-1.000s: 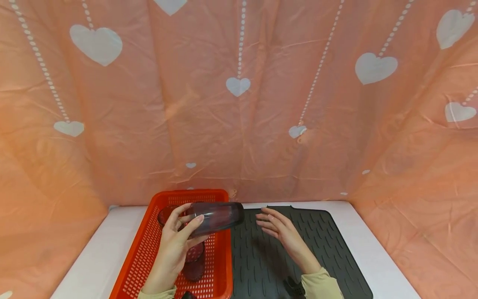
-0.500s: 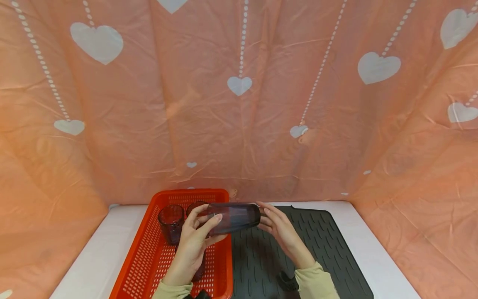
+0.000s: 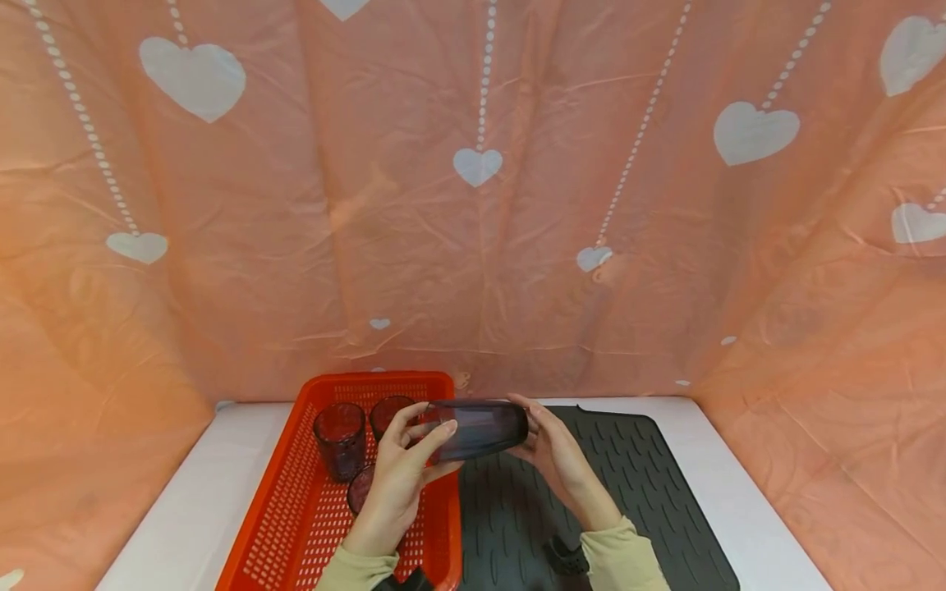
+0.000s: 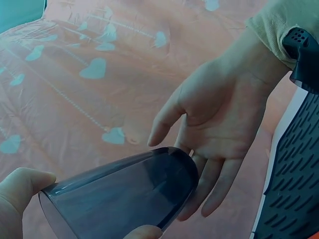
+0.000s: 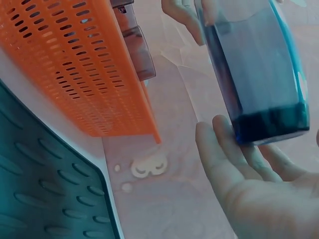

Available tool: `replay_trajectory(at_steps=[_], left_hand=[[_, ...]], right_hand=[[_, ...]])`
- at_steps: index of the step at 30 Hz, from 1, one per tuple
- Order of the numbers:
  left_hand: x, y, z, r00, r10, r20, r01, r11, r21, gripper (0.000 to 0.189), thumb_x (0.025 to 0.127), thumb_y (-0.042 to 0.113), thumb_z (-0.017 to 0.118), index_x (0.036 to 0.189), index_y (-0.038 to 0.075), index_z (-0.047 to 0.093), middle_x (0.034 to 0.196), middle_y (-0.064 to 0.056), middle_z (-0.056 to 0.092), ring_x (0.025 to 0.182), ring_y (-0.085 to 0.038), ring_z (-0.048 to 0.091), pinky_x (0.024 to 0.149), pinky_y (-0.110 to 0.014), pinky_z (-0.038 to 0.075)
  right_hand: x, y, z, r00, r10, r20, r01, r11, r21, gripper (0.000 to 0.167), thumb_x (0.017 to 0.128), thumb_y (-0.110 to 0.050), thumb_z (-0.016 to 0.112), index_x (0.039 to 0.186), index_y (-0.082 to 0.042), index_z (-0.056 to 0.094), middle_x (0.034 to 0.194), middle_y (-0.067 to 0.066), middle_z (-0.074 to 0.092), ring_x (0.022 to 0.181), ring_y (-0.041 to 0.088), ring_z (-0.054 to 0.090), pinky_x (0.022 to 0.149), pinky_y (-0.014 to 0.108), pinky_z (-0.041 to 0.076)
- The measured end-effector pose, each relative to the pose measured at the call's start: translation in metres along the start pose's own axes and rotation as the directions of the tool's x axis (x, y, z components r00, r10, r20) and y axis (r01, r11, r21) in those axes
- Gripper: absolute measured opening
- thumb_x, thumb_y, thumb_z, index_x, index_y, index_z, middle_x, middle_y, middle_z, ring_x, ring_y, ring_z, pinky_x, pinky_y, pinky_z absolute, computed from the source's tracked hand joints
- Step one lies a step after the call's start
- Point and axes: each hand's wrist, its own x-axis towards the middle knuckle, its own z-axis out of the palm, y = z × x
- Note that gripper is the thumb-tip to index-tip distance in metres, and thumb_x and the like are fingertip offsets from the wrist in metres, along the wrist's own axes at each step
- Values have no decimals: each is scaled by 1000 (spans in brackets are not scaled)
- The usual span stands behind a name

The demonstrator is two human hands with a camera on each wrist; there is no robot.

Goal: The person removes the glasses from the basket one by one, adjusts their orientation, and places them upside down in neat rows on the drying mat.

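Smoky purple-blue glass makes up the tumbler (image 3: 480, 435) I have in the air, lying nearly on its side, above the strip where the red basket (image 3: 449, 525) meets the black mat (image 3: 613, 492). My left hand (image 3: 395, 484) has a firm grip on the mouth end: the thumb lies along the near side and the fingers curl round the rest. My right hand (image 3: 557, 455) is at the base end with its grip wide, fingers loosely straightened; from my views I cannot tell how much of it touches the glass. On the left wrist view the tumbler's walls are see-through, with a darker, thicker base.

Inside the basket, a perforated plastic one, I count three more purple glasses. One (image 3: 343, 447) stands toward the far left, another (image 3: 386, 414) is just beside it near the far end, and a third (image 3: 360, 490) sits closer to me, partly hidden behind my left hand. On the right wrist view, purple glass pokes up past the basket's rim.

Basket and mat lie side by side on the white table (image 3: 173, 525); the mat has raised ridges. Behind them hangs an orange sheet (image 3: 399, 246) printed with pale hearts.
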Motion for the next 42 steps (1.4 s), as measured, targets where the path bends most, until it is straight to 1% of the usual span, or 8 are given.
replay_trajectory(at_steps=[4,9,11,15,22,29,38,42], left_hand=[[0,-1,2,1000,-8,2,8,1000,-7,63,84,13,74,137,6,40,112,-17,44,92,-26,61,74,-48,55],[0,-1,4,1000,-10,-1,10,1000,-18,60,84,13,74,134,6,42,109,-16,45,90,-25,62,73,-48,55],[0,-1,4,1000,-13,4,13,1000,-17,60,84,13,74,134,6,42,110,-16,45,90,-25,62,73,-47,55],[0,-2,5,1000,-25,5,25,999,-20,60,84,13,75,133,6,42,109,-15,46,90,-25,62,73,-47,56],[0,-2,5,1000,-18,0,18,999,-29,58,84,13,74,132,5,43,107,-15,46,89,-25,61,73,-48,55],[-1,0,5,1000,-3,6,3,1000,-19,60,84,14,75,133,5,42,111,-17,47,90,-26,63,73,-47,55],[-3,1,6,1000,7,27,-7,1000,-12,60,85,14,74,135,5,41,112,-17,47,87,-26,65,74,-46,55],[-2,0,5,999,-5,42,5,1000,-21,59,86,14,72,135,4,40,112,-18,48,90,-26,64,75,-47,55]], right_hand=[[1,1,2,1000,6,-8,-6,999,41,46,105,-36,33,142,-12,45,144,13,35,118,27,49,92,45,46],[2,1,4,1000,-1,2,1,994,108,48,105,-34,34,142,-4,42,144,14,35,122,29,45,90,46,48],[1,1,4,1000,-2,16,0,992,123,51,105,-33,35,143,1,38,142,14,37,121,29,47,90,47,48],[0,4,3,999,0,46,-6,991,135,49,105,-28,35,143,3,33,135,13,45,113,27,55,91,48,48],[1,7,4,997,-5,80,-11,980,201,41,103,-18,40,141,-4,38,129,11,50,108,26,58,93,49,46],[0,6,6,997,-4,72,-10,983,184,52,97,-8,52,143,-1,29,127,11,48,105,24,60,93,48,47],[-2,10,4,996,-21,87,4,982,189,56,91,3,60,140,-3,34,129,13,44,113,24,54,94,48,46],[-3,11,4,998,-11,59,0,983,181,57,89,4,61,139,-2,35,128,13,44,113,24,52,94,48,46]])
